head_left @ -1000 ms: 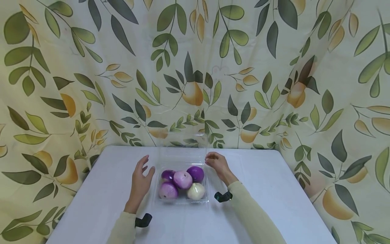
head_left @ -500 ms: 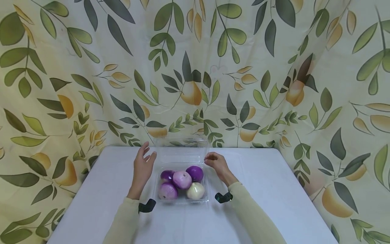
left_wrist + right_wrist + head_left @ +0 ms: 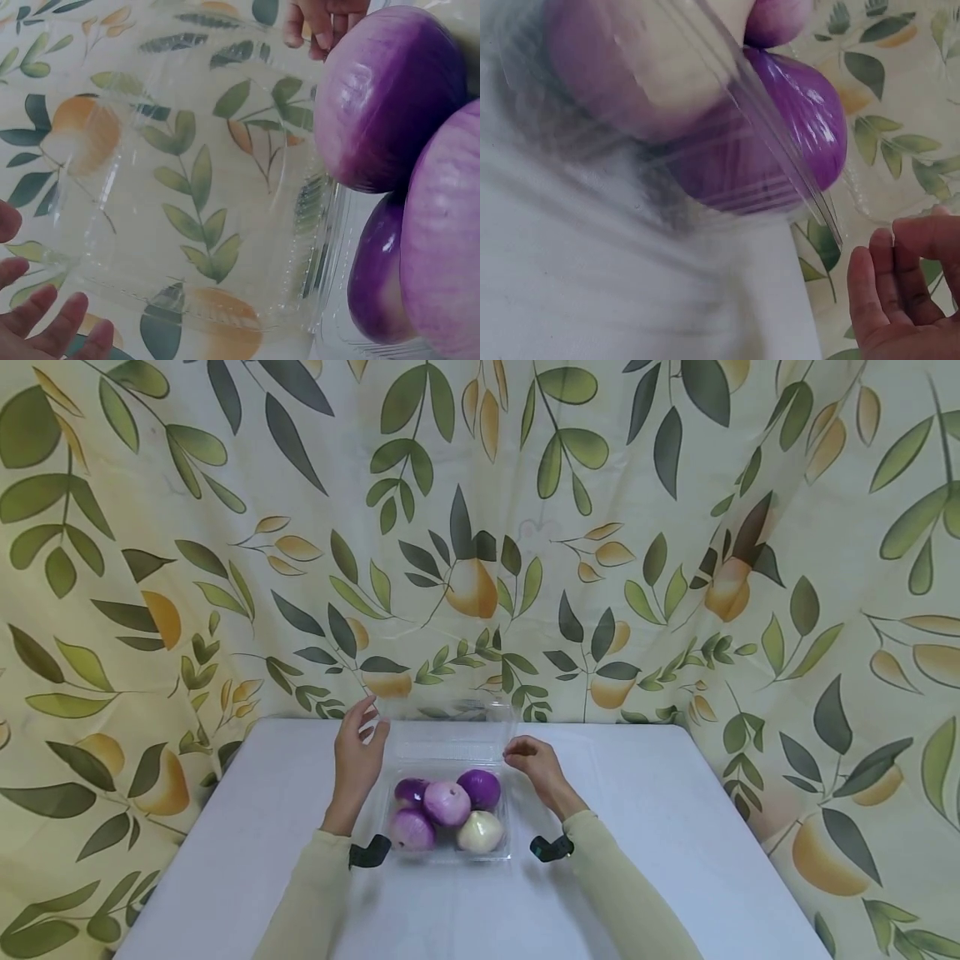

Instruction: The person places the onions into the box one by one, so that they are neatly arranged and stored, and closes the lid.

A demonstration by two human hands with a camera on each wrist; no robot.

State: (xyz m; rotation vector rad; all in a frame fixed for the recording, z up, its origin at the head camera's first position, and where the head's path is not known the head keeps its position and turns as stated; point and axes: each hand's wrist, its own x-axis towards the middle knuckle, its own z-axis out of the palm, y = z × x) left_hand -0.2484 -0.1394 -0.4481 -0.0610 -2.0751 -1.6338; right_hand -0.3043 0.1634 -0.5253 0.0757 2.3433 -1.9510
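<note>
A clear plastic clamshell box (image 3: 450, 858) stands on the table, its see-through lid (image 3: 450, 743) tipped open toward the patterned cloth. Inside lie several purple onions (image 3: 447, 803) and a white onion (image 3: 481, 832) at the front right. My left hand (image 3: 358, 756) is raised along the lid's left side, fingers spread and slightly bent; its fingertips (image 3: 69, 315) appear near a lid corner in the left wrist view. On the other side, my right hand (image 3: 536, 764) has loosely bent fingers (image 3: 881, 262) right at the lid's right edge, close to the hinge.
The box sits in the middle of a white table (image 3: 637, 827). A leaf-and-fruit patterned cloth (image 3: 645, 568) hangs behind and along both sides of it. Dark wrist cameras (image 3: 370, 852) are strapped below each hand.
My left hand has moved forward and slightly right, up to the lid's left side. The lid leans a little lower than a second ago. My right hand has stayed nearly still.
</note>
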